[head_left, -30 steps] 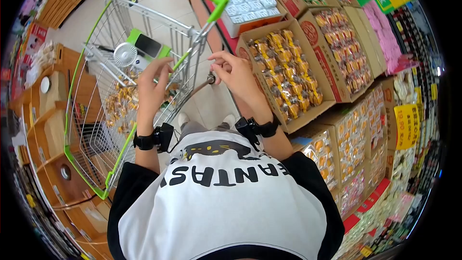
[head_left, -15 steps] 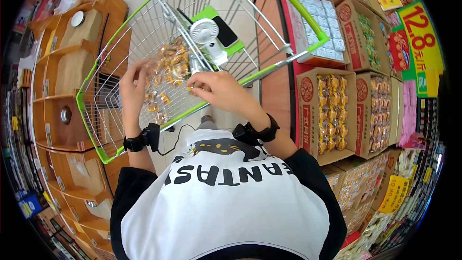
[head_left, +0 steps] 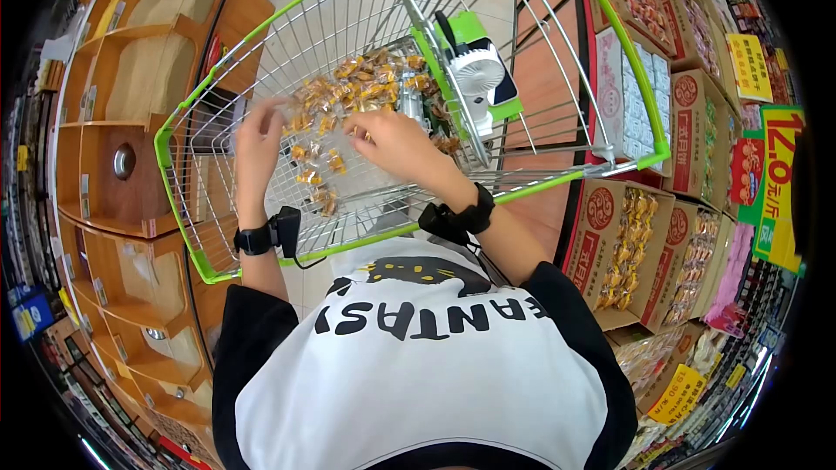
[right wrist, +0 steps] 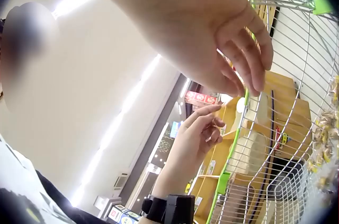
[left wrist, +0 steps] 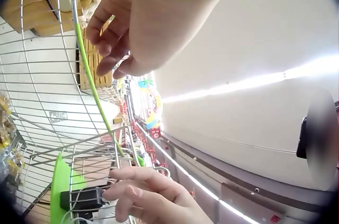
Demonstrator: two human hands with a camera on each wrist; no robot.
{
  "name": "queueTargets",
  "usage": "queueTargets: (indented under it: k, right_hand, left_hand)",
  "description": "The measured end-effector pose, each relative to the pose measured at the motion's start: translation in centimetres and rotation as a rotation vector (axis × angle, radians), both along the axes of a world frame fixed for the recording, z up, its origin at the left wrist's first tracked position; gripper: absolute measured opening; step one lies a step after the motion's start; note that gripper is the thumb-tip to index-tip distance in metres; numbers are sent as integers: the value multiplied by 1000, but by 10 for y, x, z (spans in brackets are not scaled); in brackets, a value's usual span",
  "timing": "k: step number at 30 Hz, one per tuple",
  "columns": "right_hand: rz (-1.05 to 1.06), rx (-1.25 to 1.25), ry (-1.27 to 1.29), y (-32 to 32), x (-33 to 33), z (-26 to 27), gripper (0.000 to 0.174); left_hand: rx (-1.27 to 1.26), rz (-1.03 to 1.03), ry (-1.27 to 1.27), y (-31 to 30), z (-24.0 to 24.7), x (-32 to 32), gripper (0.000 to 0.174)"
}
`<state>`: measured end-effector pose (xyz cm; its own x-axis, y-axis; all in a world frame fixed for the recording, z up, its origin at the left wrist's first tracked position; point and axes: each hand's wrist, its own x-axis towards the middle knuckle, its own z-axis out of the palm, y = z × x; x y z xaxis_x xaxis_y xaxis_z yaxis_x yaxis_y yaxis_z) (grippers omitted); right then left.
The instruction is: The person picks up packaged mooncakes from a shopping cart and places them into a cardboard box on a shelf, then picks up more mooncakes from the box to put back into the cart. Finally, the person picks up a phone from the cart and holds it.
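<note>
Small clear-wrapped mooncakes (head_left: 364, 87) in yellow and brown lie heaped in the shopping cart (head_left: 185, 104), which has green trim and a wire basket. My left hand (head_left: 259, 146) hovers over the basket's left part, fingers loosely bent. Across from it, my right hand (head_left: 399, 150) hangs above the loose packets, its fingers relaxed downward. Both wrist views show bare palms: the left hand (left wrist: 151, 22) has nothing between its fingers, and so does the right hand (right wrist: 228, 38).
A white handheld fan (head_left: 477, 74) and a phone on a green board (head_left: 470, 28) sit on the cart's seat end. Boxes of wrapped mooncakes (head_left: 629, 248) line the right side. Wooden shelving (head_left: 113, 178) stands at left.
The head view has swung, so the cart and boxes now appear farther right. Both hands, first near the cart's handle side, are now over the basket with the packets.
</note>
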<state>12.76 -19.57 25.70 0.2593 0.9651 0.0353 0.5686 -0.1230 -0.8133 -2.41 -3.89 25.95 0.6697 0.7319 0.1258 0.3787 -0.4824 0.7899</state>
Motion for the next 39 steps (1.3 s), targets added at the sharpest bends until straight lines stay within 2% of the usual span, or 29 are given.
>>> queueTargets:
  k: [3,6,10,11,12,15,17,18,20,21,23,24,26,29,35,39]
  right_hand:
    - [-30,-73,-91,25,1,-27,17]
    - [-17,-178,-43,47,6,-50,19]
    - [2,-308,-73,72,11,-85,19]
    - [-6,-328,-145,75,11,-95,22]
    - [-14,-345,-218,78,11,-102,25]
    - [28,-504,-174,85,11,-117,26]
    - [38,-516,-168,86,11,-128,27]
    - [41,-524,-163,87,11,-135,29]
    - [44,-530,-176,90,11,-153,29]
    - [45,-529,-191,92,10,-162,29]
    - [31,-564,-197,98,9,-179,30]
    - [12,-592,-203,103,8,-183,32]
    - [3,-594,-186,108,5,-192,32]
    - [-1,-631,-153,114,-1,-208,33]
    - [46,-695,-93,111,-19,-254,33]
    - [105,-657,-88,100,-33,-258,34]
  left_hand:
    - [-71,12,12,25,-25,-2,22]
    - [-138,10,66,48,-49,-3,22]
    - [-98,1,100,80,-117,-9,20]
    - [-107,8,103,85,-133,-12,20]
    - [-76,20,150,90,-153,-16,20]
    - [-103,81,264,102,-204,-27,24]
    - [-69,80,387,109,-230,-33,31]
    - [-75,82,388,109,-236,-35,31]
    - [13,118,492,106,-252,-37,43]
    - [4,120,495,106,-259,-37,43]
    - [-84,189,584,109,-273,-36,58]
    - [-89,191,586,111,-274,-35,58]
    - [-172,203,687,113,-279,-36,71]
    - [-123,244,752,120,-301,-41,78]
    - [-72,186,823,132,-326,-43,81]
    - [-103,206,772,134,-340,-39,78]
